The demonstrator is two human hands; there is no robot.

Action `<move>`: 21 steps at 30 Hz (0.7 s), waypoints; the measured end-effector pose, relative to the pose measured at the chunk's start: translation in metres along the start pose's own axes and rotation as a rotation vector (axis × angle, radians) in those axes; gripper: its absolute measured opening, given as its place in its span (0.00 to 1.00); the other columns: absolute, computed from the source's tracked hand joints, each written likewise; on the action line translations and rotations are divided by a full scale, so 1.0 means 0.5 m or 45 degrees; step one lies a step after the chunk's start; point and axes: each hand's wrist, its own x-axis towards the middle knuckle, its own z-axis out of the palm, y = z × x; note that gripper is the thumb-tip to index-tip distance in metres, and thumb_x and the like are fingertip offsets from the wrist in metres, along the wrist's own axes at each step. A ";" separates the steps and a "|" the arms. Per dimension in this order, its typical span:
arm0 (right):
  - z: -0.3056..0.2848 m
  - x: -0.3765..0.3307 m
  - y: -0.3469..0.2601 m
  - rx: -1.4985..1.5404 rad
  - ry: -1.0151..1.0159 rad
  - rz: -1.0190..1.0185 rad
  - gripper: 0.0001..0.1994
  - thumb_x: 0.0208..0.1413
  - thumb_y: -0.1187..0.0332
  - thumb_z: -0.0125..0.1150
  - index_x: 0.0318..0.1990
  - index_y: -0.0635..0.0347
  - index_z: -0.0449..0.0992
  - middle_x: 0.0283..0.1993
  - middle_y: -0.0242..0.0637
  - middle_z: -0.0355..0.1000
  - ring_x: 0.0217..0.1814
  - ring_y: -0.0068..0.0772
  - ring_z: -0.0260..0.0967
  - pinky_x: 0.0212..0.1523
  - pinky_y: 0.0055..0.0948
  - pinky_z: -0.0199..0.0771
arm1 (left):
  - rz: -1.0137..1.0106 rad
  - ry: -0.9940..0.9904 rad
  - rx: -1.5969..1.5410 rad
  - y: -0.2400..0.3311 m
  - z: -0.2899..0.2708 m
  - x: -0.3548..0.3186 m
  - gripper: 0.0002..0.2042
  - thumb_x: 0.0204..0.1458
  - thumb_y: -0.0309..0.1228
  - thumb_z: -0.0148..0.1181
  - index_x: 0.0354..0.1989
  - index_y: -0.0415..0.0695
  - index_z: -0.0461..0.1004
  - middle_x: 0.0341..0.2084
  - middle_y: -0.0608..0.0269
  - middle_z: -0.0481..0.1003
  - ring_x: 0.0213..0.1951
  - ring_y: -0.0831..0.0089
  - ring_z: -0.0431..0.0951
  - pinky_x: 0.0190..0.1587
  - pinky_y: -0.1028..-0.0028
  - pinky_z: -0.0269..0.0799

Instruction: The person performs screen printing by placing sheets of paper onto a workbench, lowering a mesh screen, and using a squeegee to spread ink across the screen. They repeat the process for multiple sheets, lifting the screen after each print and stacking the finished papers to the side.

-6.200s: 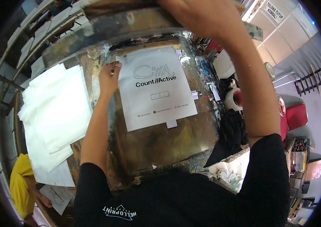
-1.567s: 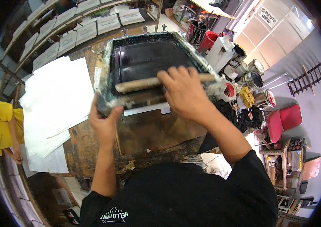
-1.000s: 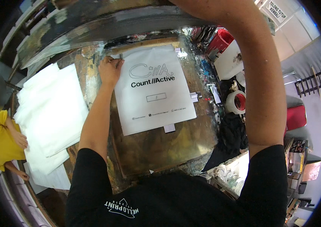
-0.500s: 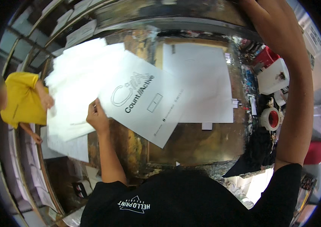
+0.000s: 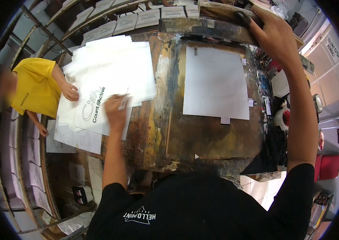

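Note:
My left hand (image 5: 115, 110) grips the edge of a white printed sheet (image 5: 97, 108) with dark lettering, held over a pile of white sheets (image 5: 113, 68) at the left of the stained work board (image 5: 201, 140). A blank white sheet (image 5: 215, 84) lies flat on the board's middle. My right hand (image 5: 273, 34) is raised at the top right, closed on the dirty wooden frame of the print screen (image 5: 213, 26), which is tilted up off the board.
A person in a yellow shirt (image 5: 37, 86) stands at the left, one hand on the printed sheets. Racks with drying sheets (image 5: 133, 20) run along the back and left. Ink tubs and a tape roll (image 5: 283, 118) crowd the right side.
My left hand has carried the printed sheet off the board further left onto the pile. A blank sheet now lies on the board. My right hand keeps the screen frame raised.

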 end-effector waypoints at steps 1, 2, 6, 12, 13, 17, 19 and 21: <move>-0.008 0.003 -0.007 -0.001 -0.067 0.036 0.25 0.65 0.47 0.57 0.55 0.60 0.82 0.47 0.54 0.82 0.52 0.60 0.80 0.55 0.52 0.77 | -0.193 -0.250 -0.176 0.044 0.063 0.007 0.09 0.57 0.36 0.74 0.40 0.45 0.87 0.34 0.60 0.82 0.40 0.61 0.78 0.46 0.62 0.67; -0.020 0.011 -0.011 0.055 -0.189 0.157 0.26 0.68 0.44 0.54 0.50 0.60 0.81 0.42 0.50 0.82 0.46 0.52 0.79 0.50 0.47 0.77 | -0.272 -0.288 -0.088 0.072 0.111 0.015 0.10 0.59 0.38 0.72 0.40 0.45 0.86 0.34 0.60 0.81 0.39 0.61 0.78 0.47 0.61 0.66; -0.052 0.022 -0.038 0.186 -0.443 0.384 0.30 0.74 0.39 0.47 0.40 0.60 0.80 0.33 0.40 0.80 0.35 0.34 0.77 0.40 0.37 0.78 | -0.383 -0.330 0.191 0.096 0.213 0.033 0.14 0.65 0.43 0.65 0.38 0.44 0.82 0.32 0.61 0.80 0.38 0.58 0.77 0.50 0.56 0.62; -0.053 0.054 -0.038 0.235 -0.495 0.375 0.32 0.74 0.37 0.44 0.37 0.59 0.79 0.31 0.34 0.77 0.31 0.30 0.72 0.37 0.34 0.75 | -0.342 -0.405 -0.053 0.095 0.184 0.100 0.13 0.67 0.41 0.62 0.40 0.43 0.82 0.39 0.56 0.81 0.45 0.53 0.77 0.52 0.52 0.62; -0.047 0.062 -0.032 0.237 -0.473 0.365 0.32 0.74 0.37 0.45 0.36 0.58 0.79 0.30 0.34 0.76 0.31 0.29 0.71 0.36 0.32 0.74 | -0.167 -0.270 -0.178 0.115 0.176 0.100 0.14 0.67 0.41 0.62 0.40 0.42 0.82 0.40 0.55 0.81 0.46 0.53 0.77 0.53 0.52 0.62; -0.027 0.068 -0.010 0.147 -0.368 0.231 0.31 0.74 0.38 0.45 0.31 0.56 0.76 0.25 0.30 0.72 0.27 0.27 0.67 0.31 0.30 0.71 | 0.066 -0.865 0.198 0.226 0.158 0.053 0.48 0.52 0.74 0.60 0.73 0.50 0.70 0.77 0.47 0.60 0.78 0.38 0.52 0.79 0.39 0.38; -0.031 0.067 0.001 0.200 -0.372 0.217 0.30 0.74 0.40 0.45 0.28 0.55 0.75 0.22 0.28 0.69 0.25 0.26 0.64 0.29 0.31 0.69 | 0.133 -1.125 0.102 0.289 0.172 0.033 0.56 0.46 0.78 0.60 0.80 0.53 0.61 0.83 0.49 0.47 0.82 0.36 0.40 0.80 0.37 0.32; -0.044 0.069 0.011 0.245 -0.360 0.161 0.30 0.74 0.43 0.44 0.26 0.55 0.75 0.22 0.29 0.69 0.24 0.26 0.63 0.28 0.31 0.70 | 0.227 -1.097 -0.083 0.371 0.211 0.022 0.58 0.44 0.79 0.61 0.79 0.53 0.62 0.82 0.48 0.48 0.81 0.36 0.42 0.80 0.36 0.33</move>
